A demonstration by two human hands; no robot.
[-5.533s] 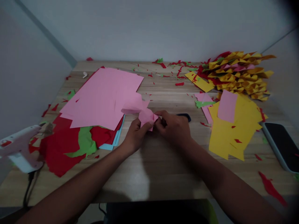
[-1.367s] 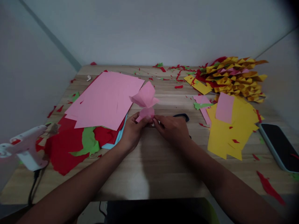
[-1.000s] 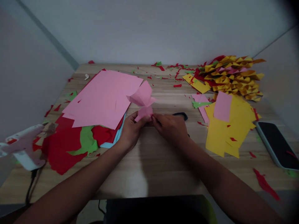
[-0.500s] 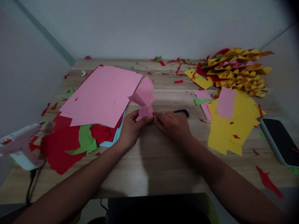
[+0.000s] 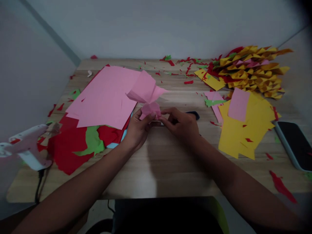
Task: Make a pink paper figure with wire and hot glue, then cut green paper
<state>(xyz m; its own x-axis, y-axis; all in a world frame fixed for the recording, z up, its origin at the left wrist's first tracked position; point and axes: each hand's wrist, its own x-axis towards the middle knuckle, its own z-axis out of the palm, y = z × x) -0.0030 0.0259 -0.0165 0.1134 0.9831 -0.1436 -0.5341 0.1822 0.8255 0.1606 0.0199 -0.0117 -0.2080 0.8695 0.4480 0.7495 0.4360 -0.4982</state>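
Observation:
A folded piece of pink paper [image 5: 143, 87] is held above the middle of the table, its wide, creased part standing up and away from me. My left hand [image 5: 138, 128] is closed on its lower part, the thumb lying across the paper. With thumb and forefinger, my right hand [image 5: 181, 125] pinches the paper's lower right edge. Behind the right hand, the dark handle of what looks like scissors [image 5: 193, 114] pokes out; the rest is mostly hidden. Just left of the paper lies a stack of pink sheets [image 5: 104, 96].
A white glue gun [image 5: 30, 149] with a cord stands at the left beside red paper [image 5: 70, 151] and a green scrap [image 5: 91, 141]. Yellow sheets [image 5: 241, 133], a phone [image 5: 293, 144] and a pile of folded yellow paper pieces [image 5: 255, 73] lie at the right. Small scraps litter the table's back.
The upper part of the pink paper has swung left and spread wider, with a point now jutting right. My right fingers have shifted slightly on its edge. The camera view has moved a little.

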